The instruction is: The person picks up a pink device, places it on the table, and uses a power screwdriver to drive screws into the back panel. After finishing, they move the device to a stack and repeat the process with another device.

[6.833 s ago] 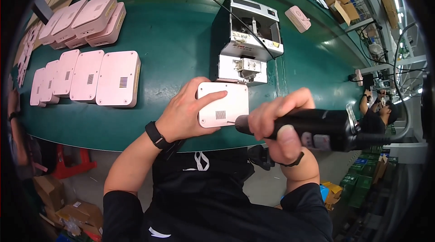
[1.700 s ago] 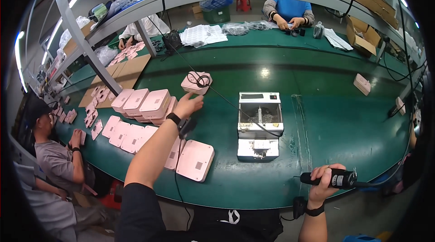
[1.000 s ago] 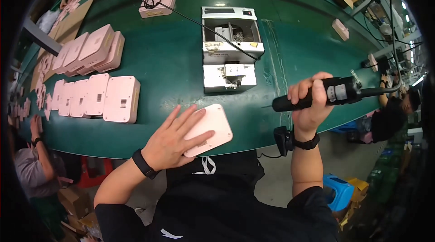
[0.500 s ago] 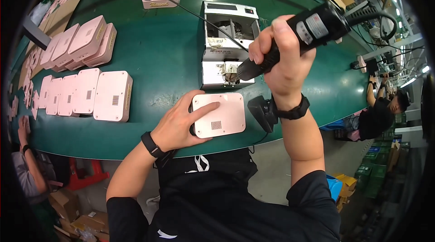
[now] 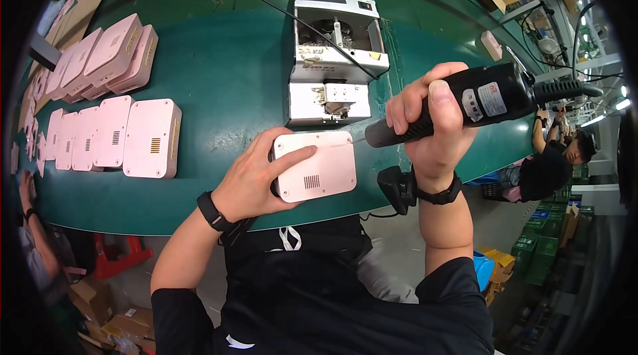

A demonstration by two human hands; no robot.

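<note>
The right hand grasps a black electric screwdriver, fingers wrapped round its barrel. Just left of that grip, its thin bit points at the upper right corner of a pink box (whether the tip touches is too small to tell). Standing the driver square to that face would probably seat the bit better than a lean. Farther left, the left hand clasps the box's left side, index finger across the top; firm pressure there should resist twisting. Beyond the box, up and left of the driver grip, sits a screw-feeding machine.
</note>
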